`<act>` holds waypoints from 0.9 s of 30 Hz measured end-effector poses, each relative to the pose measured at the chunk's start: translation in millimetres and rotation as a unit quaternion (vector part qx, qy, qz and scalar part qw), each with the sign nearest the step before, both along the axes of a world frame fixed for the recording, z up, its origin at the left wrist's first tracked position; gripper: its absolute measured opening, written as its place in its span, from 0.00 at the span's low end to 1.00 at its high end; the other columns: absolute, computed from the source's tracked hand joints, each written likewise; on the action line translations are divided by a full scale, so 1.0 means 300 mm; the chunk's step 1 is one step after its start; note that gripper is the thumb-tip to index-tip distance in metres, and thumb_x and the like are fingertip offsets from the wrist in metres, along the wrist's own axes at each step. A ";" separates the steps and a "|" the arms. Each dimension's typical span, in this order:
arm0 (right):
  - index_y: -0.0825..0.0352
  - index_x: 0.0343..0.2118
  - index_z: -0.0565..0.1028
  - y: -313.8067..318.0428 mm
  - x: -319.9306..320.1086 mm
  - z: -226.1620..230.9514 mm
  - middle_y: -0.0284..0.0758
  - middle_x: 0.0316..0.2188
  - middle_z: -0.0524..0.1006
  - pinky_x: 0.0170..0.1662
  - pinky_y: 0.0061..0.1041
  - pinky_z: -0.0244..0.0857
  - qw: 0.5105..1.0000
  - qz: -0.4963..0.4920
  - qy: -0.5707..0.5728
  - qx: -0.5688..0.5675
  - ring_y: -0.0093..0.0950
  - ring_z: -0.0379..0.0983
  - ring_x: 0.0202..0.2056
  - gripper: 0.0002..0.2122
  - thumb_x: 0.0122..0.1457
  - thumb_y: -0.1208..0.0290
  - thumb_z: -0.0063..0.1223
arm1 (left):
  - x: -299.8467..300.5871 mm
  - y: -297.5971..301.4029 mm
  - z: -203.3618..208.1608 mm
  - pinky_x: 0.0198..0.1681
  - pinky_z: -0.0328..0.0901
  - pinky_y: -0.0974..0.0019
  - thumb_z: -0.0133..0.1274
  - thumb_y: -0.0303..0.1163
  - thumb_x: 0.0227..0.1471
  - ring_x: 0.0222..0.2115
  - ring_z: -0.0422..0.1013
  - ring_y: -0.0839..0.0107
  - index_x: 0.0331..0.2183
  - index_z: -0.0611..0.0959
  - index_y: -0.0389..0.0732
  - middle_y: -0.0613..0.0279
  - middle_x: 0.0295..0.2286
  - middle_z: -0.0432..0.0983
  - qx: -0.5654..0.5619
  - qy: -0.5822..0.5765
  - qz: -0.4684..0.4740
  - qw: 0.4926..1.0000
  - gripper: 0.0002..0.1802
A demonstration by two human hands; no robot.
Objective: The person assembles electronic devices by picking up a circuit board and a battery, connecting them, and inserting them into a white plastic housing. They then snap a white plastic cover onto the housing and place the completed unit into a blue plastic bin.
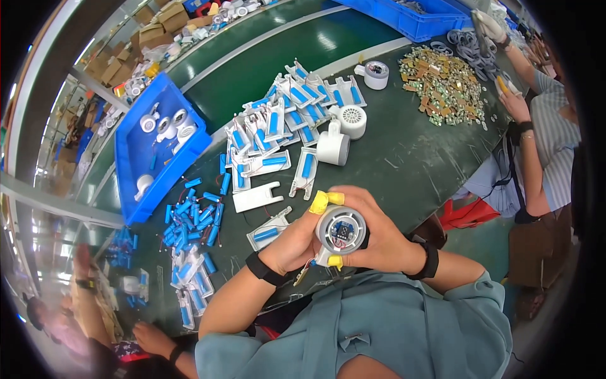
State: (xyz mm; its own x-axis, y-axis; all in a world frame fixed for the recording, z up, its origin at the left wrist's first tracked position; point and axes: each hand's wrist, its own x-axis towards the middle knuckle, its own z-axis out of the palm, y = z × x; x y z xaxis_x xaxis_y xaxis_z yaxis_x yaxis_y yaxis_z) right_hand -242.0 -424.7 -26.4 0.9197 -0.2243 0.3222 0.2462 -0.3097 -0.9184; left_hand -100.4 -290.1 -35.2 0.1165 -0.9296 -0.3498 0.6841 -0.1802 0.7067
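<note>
Near the front edge of the table, I hold a white round fan-like housing (pixel 341 231) between both hands. Its open end faces up and shows a small blue circuit board with red wires inside. My left hand (pixel 295 242) wraps its left side, and my right hand (pixel 386 235) grips the right side. Yellow covers sit on some of my fingertips. Below the housing, by my left hand, a small board (pixel 303 274) dangles on wires. Close to my left hand lies a white plastic handle shell (pixel 270 228) with a blue battery cell in it.
Handle shells with blue cells (pixel 278 120) are heaped ahead, beside white housings (pixel 333 146). Loose blue cells (pixel 192 215) lie left, near a blue bin (pixel 124 165). Circuit boards (pixel 442 82) pile up far right. Co-workers' arms (pixel 533 167) reach in at right and lower left (pixel 154 340).
</note>
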 end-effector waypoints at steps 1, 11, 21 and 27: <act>0.66 0.61 0.58 -0.001 -0.008 -0.005 0.40 0.56 0.61 0.62 0.32 0.52 1.000 0.001 0.002 0.003 0.35 0.60 0.59 0.43 0.40 0.74 0.71 | -0.002 -0.001 0.011 0.48 0.68 0.63 0.34 0.54 0.65 0.44 0.72 0.70 0.53 0.70 0.39 0.59 0.46 0.73 0.012 -0.015 -0.012 1.000 0.30; 0.67 0.59 0.59 -0.023 -0.022 -0.019 0.31 0.50 0.69 0.53 0.21 0.62 0.976 -0.064 0.079 0.194 0.19 0.67 0.50 0.36 0.47 0.80 0.67 | -0.072 0.209 0.062 0.55 0.60 0.54 0.64 0.22 0.40 0.39 0.74 0.66 0.50 0.67 0.39 0.57 0.37 0.77 0.014 -0.675 0.138 0.725 0.35; 0.68 0.58 0.60 -0.022 -0.028 -0.020 0.32 0.49 0.68 0.54 0.22 0.62 0.975 -0.073 0.091 0.188 0.20 0.66 0.50 0.36 0.46 0.78 0.68 | -0.080 0.178 0.026 0.54 0.59 0.45 0.60 0.19 0.36 0.29 0.74 0.64 0.33 0.77 0.37 0.60 0.28 0.77 -0.067 -0.835 0.189 0.513 0.16; 0.69 0.56 0.62 -0.012 -0.029 -0.014 0.36 0.47 0.66 0.52 0.23 0.62 0.993 -0.080 0.052 0.076 0.24 0.67 0.48 0.36 0.44 0.75 0.70 | -0.084 0.189 0.024 0.53 0.61 0.47 0.60 0.19 0.35 0.29 0.74 0.64 0.33 0.79 0.36 0.59 0.28 0.77 -0.058 -0.846 0.181 0.498 0.16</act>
